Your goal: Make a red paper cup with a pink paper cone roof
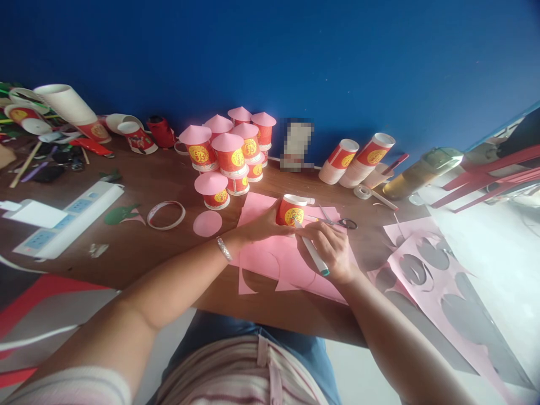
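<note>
A red paper cup (291,210) stands upside down on a pink paper sheet (291,261) on the wooden table (152,253). My left hand (264,224) presses against the cup's left side, fingers closed around it. My right hand (331,247) grips a white pen (314,254) with a teal end, its tip touching the cup's base. Scissors (340,221) lie just right of the cup.
Several red cups with pink cone lids (230,149) stand behind. A pink paper circle (207,223) and a tape ring (166,215) lie to the left, beside a white power strip (70,219). Stacked cups (358,160) lie at right. Cut-out pink sheets (439,281) hang off the right.
</note>
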Tool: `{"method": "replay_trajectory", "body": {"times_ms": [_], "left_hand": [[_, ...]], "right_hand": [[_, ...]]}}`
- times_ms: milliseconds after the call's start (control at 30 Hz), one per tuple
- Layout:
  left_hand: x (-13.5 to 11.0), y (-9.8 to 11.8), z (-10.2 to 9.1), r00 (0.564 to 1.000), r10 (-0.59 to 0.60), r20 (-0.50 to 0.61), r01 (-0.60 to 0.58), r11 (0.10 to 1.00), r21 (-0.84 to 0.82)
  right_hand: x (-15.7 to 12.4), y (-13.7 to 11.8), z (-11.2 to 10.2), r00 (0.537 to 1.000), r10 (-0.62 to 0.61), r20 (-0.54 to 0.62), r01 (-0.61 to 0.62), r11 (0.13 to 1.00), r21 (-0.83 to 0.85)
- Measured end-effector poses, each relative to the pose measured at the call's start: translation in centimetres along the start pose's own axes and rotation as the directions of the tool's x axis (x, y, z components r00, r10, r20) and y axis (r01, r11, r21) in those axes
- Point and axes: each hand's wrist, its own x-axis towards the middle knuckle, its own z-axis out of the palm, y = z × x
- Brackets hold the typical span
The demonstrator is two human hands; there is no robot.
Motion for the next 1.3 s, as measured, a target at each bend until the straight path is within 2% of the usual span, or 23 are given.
{"method": "replay_trajectory", "body": {"times_ms": [467, 933, 1300], "left_hand": [[0.09, 0.37, -0.09, 1.0, 0.001, 0.005, -0.002, 0.997, 0.075], [0.1, 0.26, 0.05, 1.0, 0.002, 0.009, -0.002, 1.0, 0.002], [0.14, 0.13, -0.02, 1.0, -0.009, -0.007, 0.009, 1.0, 0.021]], "right_hand": [[0.16, -0.01, -0.25, 0.999, -0.042, 0.028, 0.042, 0.999, -0.001], [-0.04, 0.09, -0.25, 0.999, -0.009, 0.043, 0.009, 1.0, 0.012], [0.1, 0.02, -0.15, 0.999, -0.001, 0.033, 0.001, 1.0, -0.009]]}}
